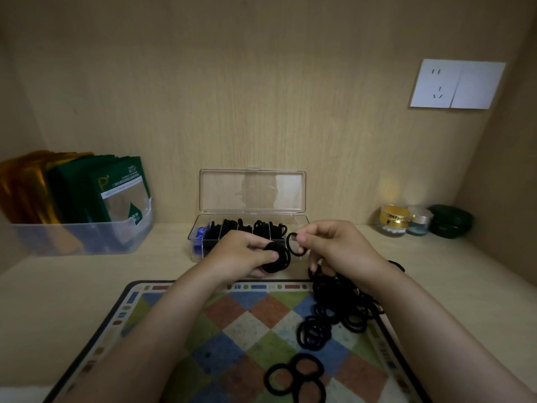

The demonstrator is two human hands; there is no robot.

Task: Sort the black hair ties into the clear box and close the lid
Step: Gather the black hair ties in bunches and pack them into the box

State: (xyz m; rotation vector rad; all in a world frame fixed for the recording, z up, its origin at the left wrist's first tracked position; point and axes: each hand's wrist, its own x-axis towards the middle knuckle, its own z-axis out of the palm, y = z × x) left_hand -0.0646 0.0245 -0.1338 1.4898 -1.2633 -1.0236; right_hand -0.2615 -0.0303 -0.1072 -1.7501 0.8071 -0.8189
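The clear box [197,228] stands against the back wall with its lid [252,190] upright and open; black hair ties fill its compartments and something blue lies at its left end. In front of the box, my left hand [244,254] pinches a bundle of black hair ties [277,258]. Just to the right, my right hand [334,245] pinches a single black hair tie [295,244] between thumb and fingers. A loose pile of black hair ties [340,303] lies on the mat under my right wrist. Three more ties [296,376] rest near the front.
A checkered mat [232,330] covers the shelf front. A translucent bin of green and gold packets [78,205] stands at the left. Cosmetic jars [395,219] and a dark green case [452,219] sit at the right. A wall socket [456,84] is mounted above.
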